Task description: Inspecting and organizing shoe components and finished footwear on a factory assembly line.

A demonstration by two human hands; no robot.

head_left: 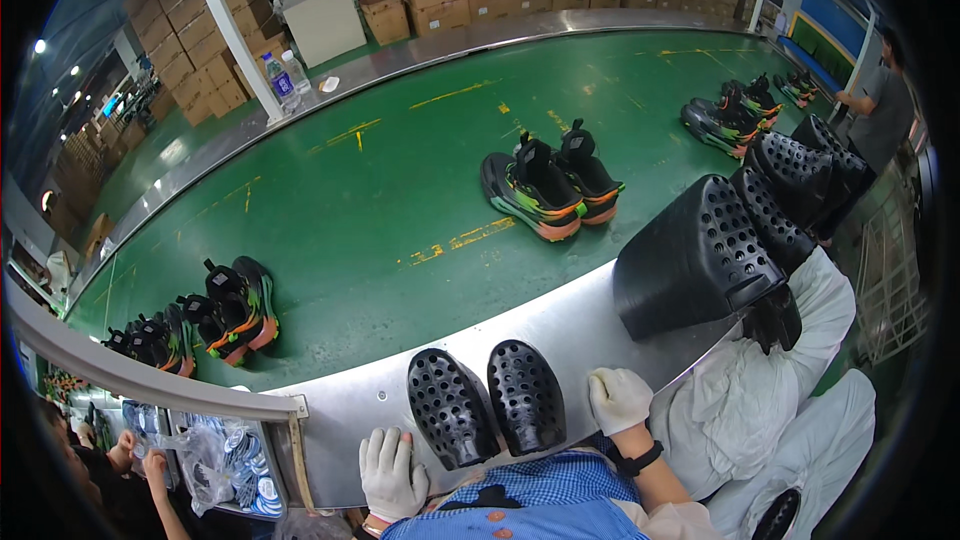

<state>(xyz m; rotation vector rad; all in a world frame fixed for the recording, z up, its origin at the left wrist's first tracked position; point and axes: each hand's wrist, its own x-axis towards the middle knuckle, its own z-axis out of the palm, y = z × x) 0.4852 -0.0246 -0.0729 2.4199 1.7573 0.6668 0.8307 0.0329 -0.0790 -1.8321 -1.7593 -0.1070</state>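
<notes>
the blue checked apron lies nearest, just on the person's side of the pair of perforated black forms. to the left of these forms, the gloved left hand rests at the edge of the metal tabletop, its fingers straight and lying side by side, gripping nothing. just to the right of the forms, the gloved right hand is curled into a loose fist; nothing shows in it, though its inside is hidden. the forms themselves stand next to each other on the tabletop, between the hands, with a narrow gap separating them.

as for progress, both forms are set down and out of any shoe, and neither is in hand; whether handling them is finished or has yet to start, i cannot tell.

further right of the forms stands a cluster of larger black forms, beside white cloth. beyond the forms, on the green belt, a pair of black sneakers stands untouched, with more sneakers off to the forms' left.
</notes>
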